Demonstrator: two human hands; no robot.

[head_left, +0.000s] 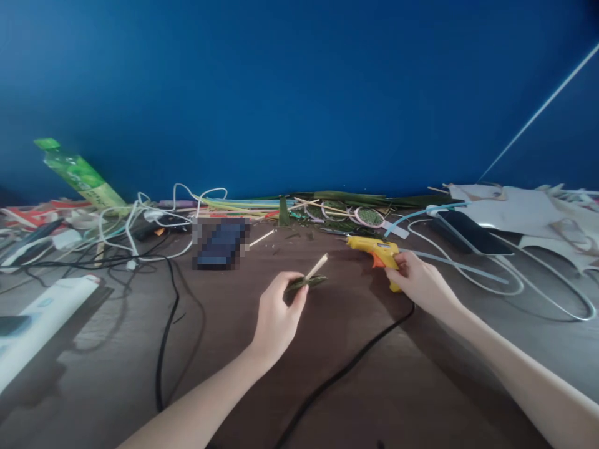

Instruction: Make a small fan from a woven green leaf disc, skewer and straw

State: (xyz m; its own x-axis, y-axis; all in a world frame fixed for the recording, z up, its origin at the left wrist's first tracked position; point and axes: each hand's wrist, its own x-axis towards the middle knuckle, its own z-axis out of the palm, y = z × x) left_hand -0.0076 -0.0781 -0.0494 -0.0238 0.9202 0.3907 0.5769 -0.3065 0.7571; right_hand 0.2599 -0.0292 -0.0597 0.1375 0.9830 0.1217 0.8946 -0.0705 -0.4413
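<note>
My left hand (277, 313) is closed in a pinch on a small green leaf piece (307, 283) with a thin wooden stick (317, 266) poking up from it, over the middle of the dark wooden table (234, 374). To its right, my right hand (418, 282) is wrapped round the handle of a yellow glue gun (375, 248) with an orange trigger. The gun's nozzle points left, and its black cord (346, 369) trails back toward me across the table.
A blurred dark phone (221, 244) lies left of centre. White and black cables (140, 231) tangle at the left beside a green bottle (79, 174) and a white box (42, 312). Green leaves, sticks and round pieces (346, 209) line the back. A dark tablet (468, 232) and papers sit right.
</note>
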